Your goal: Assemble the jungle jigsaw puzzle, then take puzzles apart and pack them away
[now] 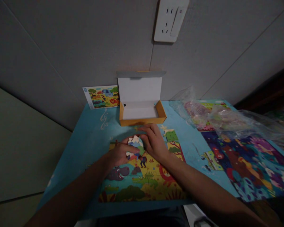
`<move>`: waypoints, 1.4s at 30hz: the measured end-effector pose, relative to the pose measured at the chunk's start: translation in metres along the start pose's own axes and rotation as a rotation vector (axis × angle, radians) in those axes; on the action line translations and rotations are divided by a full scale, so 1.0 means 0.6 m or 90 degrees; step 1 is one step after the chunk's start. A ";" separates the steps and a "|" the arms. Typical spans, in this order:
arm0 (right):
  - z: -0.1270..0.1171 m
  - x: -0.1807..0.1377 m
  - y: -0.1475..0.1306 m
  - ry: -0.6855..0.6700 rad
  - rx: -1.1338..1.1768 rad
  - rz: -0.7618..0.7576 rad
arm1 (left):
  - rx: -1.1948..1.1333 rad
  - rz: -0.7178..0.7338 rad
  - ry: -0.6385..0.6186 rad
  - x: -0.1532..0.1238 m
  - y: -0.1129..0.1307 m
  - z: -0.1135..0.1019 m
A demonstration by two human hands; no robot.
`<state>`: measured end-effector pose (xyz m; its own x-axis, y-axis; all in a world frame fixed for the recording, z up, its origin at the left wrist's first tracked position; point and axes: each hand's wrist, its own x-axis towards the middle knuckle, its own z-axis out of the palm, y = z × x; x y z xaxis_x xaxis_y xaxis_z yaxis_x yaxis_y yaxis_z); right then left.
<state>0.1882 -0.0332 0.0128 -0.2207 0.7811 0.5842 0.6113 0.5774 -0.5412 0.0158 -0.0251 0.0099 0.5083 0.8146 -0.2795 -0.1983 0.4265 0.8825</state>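
A jigsaw puzzle (pixel 151 186) with a hippo, crocodiles and a lion lies partly assembled on the table in front of me. Over its upper part, my left hand (pixel 120 153) is closed on a few joined puzzle pieces (pixel 137 145), blue, green and white. My right hand (pixel 155 142) is at their right side, fingers bent and pressed against the edge of the pieces; its fingertips are partly hidden. Beyond both hands stands an open yellow box (pixel 142 121) with a white inside. A loose green puzzle piece (pixel 171 135) sits at the puzzle's upper right.
A picture card (pixel 104 97) leans against the wall left of the box. Clear plastic bags (pixel 203 115) with pieces lie at the right, above a dark blue puzzle (pixel 253 164). A few joined pieces (pixel 212 160) rest on the blue table (pixel 92 126). A socket (pixel 171 20) is on the wall.
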 end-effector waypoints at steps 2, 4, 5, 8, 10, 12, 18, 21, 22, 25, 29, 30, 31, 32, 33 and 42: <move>-0.004 0.001 0.000 -0.006 -0.080 0.062 | -0.033 -0.002 -0.013 0.003 0.002 -0.005; -0.006 -0.001 0.002 -0.078 -0.197 0.123 | -0.064 0.034 0.019 0.008 0.005 -0.014; -0.005 -0.003 0.004 -0.129 -0.257 0.145 | -0.079 0.055 0.045 0.010 0.007 -0.019; 0.001 -0.009 0.011 -0.261 -0.360 0.155 | -0.120 0.091 0.108 0.019 0.010 -0.029; 0.005 -0.010 0.015 -0.300 -0.370 0.142 | -0.140 0.083 0.115 0.022 0.010 -0.029; 0.007 -0.010 0.017 -0.320 -0.365 0.140 | -0.148 0.072 0.113 0.024 0.010 -0.024; 0.003 -0.007 0.004 -0.355 -0.333 0.136 | -0.168 0.056 0.119 0.021 0.019 -0.013; 0.006 -0.007 -0.007 -0.355 -0.327 0.143 | -0.170 0.059 0.119 0.022 0.018 -0.015; 0.007 -0.007 -0.010 -0.361 -0.328 0.139 | -0.169 0.063 0.116 0.023 0.016 -0.016; 0.011 -0.007 -0.014 -0.378 -0.330 0.128 | -0.171 0.071 0.112 0.023 0.013 -0.018; 0.013 -0.006 -0.013 -0.404 -0.310 0.102 | -0.166 0.058 0.122 0.022 0.012 -0.019; 0.012 -0.006 -0.013 -0.406 -0.299 0.093 | -0.165 0.055 0.125 0.022 0.013 -0.020; 0.011 -0.007 -0.013 -0.403 -0.286 0.081 | -0.165 0.053 0.129 0.022 0.013 -0.020; 0.011 -0.007 -0.014 -0.397 -0.272 0.066 | -0.166 0.052 0.133 0.023 0.013 -0.021; 0.010 -0.007 -0.016 -0.393 -0.257 0.048 | -0.168 0.052 0.138 0.023 0.013 -0.021; 0.018 -0.010 -0.012 -0.370 -0.131 0.014 | -0.210 0.060 0.171 0.023 0.019 -0.017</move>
<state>0.1768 -0.0396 0.0068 -0.5489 0.8276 0.1170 0.7418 0.5469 -0.3881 0.0121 -0.0052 0.0121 0.2472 0.9106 -0.3312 -0.5120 0.4130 0.7532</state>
